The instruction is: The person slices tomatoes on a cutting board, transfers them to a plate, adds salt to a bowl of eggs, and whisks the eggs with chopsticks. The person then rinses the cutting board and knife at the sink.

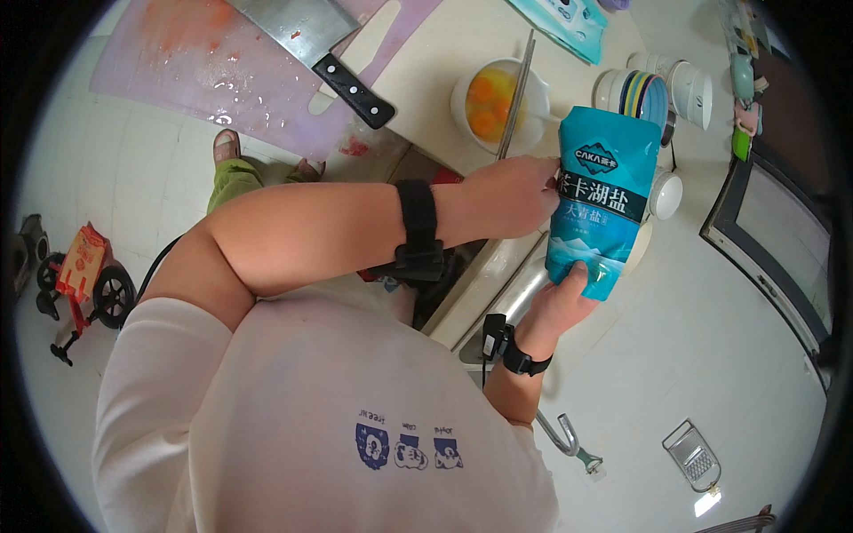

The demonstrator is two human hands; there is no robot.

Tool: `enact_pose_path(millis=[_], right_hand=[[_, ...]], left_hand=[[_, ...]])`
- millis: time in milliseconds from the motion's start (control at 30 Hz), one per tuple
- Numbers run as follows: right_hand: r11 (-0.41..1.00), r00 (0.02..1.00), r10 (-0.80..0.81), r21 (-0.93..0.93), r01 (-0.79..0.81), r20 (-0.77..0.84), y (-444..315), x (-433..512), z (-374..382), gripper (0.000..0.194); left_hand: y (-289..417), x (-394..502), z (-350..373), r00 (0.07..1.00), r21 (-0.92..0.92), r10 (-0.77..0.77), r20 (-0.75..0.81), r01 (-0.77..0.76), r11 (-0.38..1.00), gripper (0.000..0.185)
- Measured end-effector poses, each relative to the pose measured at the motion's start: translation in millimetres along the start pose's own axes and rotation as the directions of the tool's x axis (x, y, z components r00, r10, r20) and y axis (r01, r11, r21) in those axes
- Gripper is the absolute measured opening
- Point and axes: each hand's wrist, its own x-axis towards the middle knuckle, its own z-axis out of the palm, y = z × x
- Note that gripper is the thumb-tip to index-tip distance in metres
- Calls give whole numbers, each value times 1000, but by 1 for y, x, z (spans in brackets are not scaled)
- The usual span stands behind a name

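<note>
My left hand (516, 194) reaches across from the left, its fingers on the left edge of a turquoise stand-up pouch (603, 206) that bears writing. My right hand (563, 303) grips the pouch's lower end, thumb on the front. The pouch is held upright, face towards me. Beyond my left hand stands a white bowl (460, 110) with several raw egg yolks (490, 100) in clear egg white. Metal chopsticks (518, 93) cross the bowl; their near ends go behind my left hand, and I cannot tell whether it touches them.
A cleaver (300, 43) lies on a wet, red-stained purple cutting mat (200, 73), its handle over the mat's edge. Stacked bowls (640, 93) stand behind the pouch. A turquoise wipes pack (566, 23) is further back. A metal grater (696, 460) is at lower right.
</note>
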Motion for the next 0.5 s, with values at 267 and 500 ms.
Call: enact_pose_path(millis=[267,500], right_hand=[[994,997,71,83,-71,7,3,-10,5,47],[995,999,4,-96,-7,-35,11,-16,-1,30]], left_hand=[[0,-3,1,999,6,31,-28,-31,1000,36],[6,-8,2,998,-50,45,-35,-46,998,29]])
